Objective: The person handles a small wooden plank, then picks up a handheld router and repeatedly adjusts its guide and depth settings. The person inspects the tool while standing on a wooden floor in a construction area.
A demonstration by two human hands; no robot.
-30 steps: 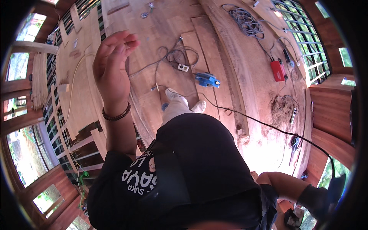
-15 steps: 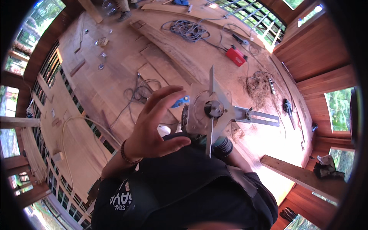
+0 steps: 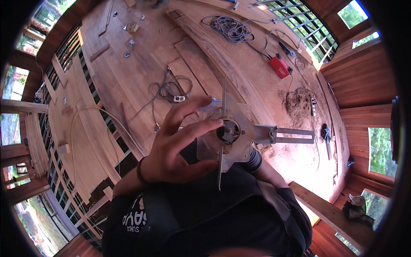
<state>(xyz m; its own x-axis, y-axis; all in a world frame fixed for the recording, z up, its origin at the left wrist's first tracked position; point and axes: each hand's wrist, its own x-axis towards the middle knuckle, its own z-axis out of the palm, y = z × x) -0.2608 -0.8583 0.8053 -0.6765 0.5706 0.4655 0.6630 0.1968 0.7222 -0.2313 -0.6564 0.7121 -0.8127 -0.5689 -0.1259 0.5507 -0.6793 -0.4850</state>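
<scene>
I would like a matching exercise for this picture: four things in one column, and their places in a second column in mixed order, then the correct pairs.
Things:
1. flat red box-shaped tool
2. coiled grey cable bundle
3. grey metal router base with slotted guide arm
4. dark beaded bracelet

Places:
A. on the wrist of the left hand
B. on the wooden floor at the top, beside a long plank
C. held up close to the camera, by the left hand's fingers
D. on the sawdust-covered floor near the railing, upper right

Pairs: 1-D, 2-B, 3-C, 4-A
</scene>
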